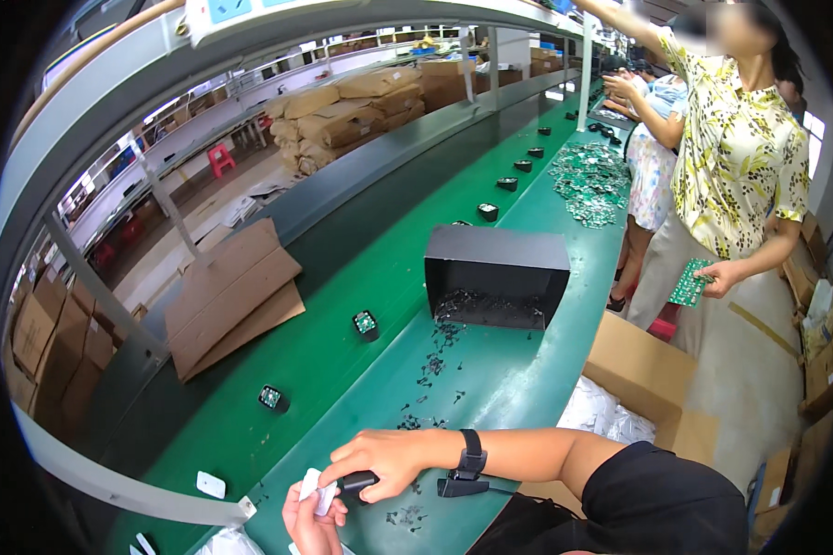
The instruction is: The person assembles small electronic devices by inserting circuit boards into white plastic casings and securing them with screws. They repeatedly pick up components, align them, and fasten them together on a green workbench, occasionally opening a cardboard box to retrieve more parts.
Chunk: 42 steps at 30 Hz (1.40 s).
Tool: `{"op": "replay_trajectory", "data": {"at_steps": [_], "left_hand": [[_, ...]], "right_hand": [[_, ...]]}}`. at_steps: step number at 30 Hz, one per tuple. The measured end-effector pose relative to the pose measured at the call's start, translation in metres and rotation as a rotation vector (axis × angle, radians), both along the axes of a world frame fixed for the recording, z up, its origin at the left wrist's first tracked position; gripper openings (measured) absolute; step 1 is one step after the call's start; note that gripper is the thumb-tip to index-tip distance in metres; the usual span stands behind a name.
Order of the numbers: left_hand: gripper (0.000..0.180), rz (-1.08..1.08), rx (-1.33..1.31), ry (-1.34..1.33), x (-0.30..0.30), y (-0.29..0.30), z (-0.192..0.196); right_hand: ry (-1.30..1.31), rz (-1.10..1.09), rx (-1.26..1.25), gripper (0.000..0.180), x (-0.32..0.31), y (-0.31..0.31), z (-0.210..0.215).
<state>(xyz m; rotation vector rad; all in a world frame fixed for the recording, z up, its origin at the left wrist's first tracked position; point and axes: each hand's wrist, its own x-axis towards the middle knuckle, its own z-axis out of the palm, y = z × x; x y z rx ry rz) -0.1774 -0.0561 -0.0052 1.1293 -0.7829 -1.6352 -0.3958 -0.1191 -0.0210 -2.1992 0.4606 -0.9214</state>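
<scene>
My right hand (379,461) reaches across from the right, a black watch (472,453) on its wrist. Its fingers pinch a small black part (357,481) just above the green belt (342,370). My left hand (310,523) is at the bottom edge, right beside it, and holds a small white piece (315,488). The two parts touch or nearly touch. Small black screws (432,365) lie scattered on the bench beside my hands.
A black box (495,273) lies tipped on its side with screws spilling out. Small black modules (366,324) sit spaced along the belt, and a white cap (211,484) lies near the rail. Green circuit boards (592,180) are piled further along. A co-worker (740,139) holds a green board. Cardboard sheets (231,296) lie to the left.
</scene>
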Motion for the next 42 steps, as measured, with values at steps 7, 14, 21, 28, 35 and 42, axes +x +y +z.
{"op": "replay_trajectory", "data": {"at_steps": [7,14,21,28,35,42], "left_hand": [[0.019,0.043,-0.135,0.019,-0.002,-0.005,0.002],[0.025,-0.167,-0.069,0.098,-0.002,-0.013,-0.019],[0.024,-0.119,-0.038,0.156,0.008,-0.007,-0.011],[0.036,-0.156,-0.087,0.335,-0.003,-0.014,-0.016],[0.044,-0.031,0.000,0.621,-0.010,-0.014,-0.030],[0.052,0.028,-0.132,0.399,-0.022,-0.014,-0.024]], "right_hand": [[-0.011,0.029,-0.021,0.058,0.008,-0.005,0.007],[-0.056,0.032,0.071,0.049,0.001,-0.010,-0.006],[-0.202,0.127,0.295,0.057,0.004,-0.016,0.001],[-0.373,0.106,0.818,0.048,-0.005,-0.018,-0.005],[-0.423,-0.009,0.763,0.041,0.004,-0.017,0.005],[-0.325,-0.264,0.582,0.025,0.011,-0.007,0.004]]}}
